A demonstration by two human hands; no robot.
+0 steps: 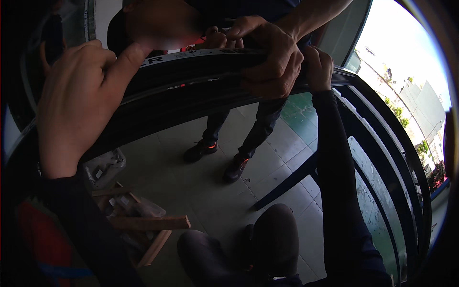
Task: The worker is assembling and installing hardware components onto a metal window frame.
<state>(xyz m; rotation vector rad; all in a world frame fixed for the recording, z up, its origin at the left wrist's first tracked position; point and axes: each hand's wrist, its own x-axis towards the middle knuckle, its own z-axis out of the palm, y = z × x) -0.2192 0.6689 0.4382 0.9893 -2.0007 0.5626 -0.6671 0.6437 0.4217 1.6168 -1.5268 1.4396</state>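
A long dark frame piece (186,103) with grooves along it crosses in front of me at chest height. A white printed strip (181,56) runs along its top edge. On the left, my left hand (79,98) grips the frame, with the thumb over the upper edge and the other fingers partly hidden. My right hand (319,71) has its fingers curled round the frame farther right. Between my hands, a co-worker's hand (277,60) rests over the frame, and more of that person's fingers (222,38) are at the printed strip.
The co-worker stands opposite, dark shoes (236,167) on the tiled floor (191,174). Lower left are wooden bars (148,223) and a clear plastic container (105,167). Dark slatted framing (382,158) extends at the right, beside a bright opening (406,62). My knees (275,234) are below.
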